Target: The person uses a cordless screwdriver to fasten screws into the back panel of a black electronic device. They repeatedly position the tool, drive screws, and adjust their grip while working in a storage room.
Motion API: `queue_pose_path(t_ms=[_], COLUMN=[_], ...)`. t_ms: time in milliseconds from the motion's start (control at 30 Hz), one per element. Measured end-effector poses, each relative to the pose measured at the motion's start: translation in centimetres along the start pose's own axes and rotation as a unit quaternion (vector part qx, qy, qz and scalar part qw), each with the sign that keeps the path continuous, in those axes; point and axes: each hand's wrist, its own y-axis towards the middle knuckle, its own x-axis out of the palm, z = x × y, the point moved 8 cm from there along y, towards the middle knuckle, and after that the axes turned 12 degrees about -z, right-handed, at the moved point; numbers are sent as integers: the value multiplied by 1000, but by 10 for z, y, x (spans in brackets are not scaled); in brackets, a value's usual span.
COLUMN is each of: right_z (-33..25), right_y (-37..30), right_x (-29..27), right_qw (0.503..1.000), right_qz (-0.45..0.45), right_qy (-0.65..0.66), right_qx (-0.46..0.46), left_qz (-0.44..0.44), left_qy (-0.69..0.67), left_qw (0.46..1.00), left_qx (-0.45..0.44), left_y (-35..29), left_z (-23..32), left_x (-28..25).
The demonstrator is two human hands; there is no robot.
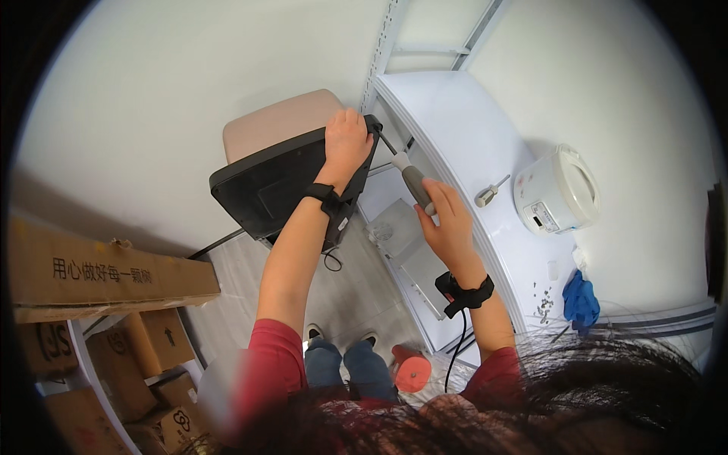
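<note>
The left hand is curled over the top edge of a black panel, which leans near a pinkish cushion, and the right hand is closed round the handle end of a screwdriver whose shaft reaches the panel's upper right corner. If the shaft sits off-line or the panel tips under its one-handed hold, the tip could skid, scratching the panel or jabbing the left fingers nearby.
</note>
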Motion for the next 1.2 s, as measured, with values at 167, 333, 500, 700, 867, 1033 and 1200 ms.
queue_pose_path(t_ms=[167,333,500,700,867,1033,1200], right_z=[11,39,42,22,12,31,26], right_y=[1,-6,-10,-11,-9,-15,-7], right_x=[-6,-4,3,13,15,19,-7], right_qw=[996,978,979,994,995,977,989], right_qz=[46,59,30,-21,-49,-92,79], right_qy=[2,-35,-59,-64,-33,5,-60], right_qx=[70,197,193,81,75,192,110], left_qz=[-14,-14,-10,-1,-9,-21,-11], left_qy=[-2,3,10,0,-2,5,-8], left_qw=[1000,1000,1000,1000,1000,1000,1000], left_qx=[-8,-12,-15,-9,-13,-14,-5], left_y=[-1,1,0,1,1,-2,-1], left_z=[2,-1,-2,-2,-3,0,1], left_x=[3,2,3,1,3,2,1])
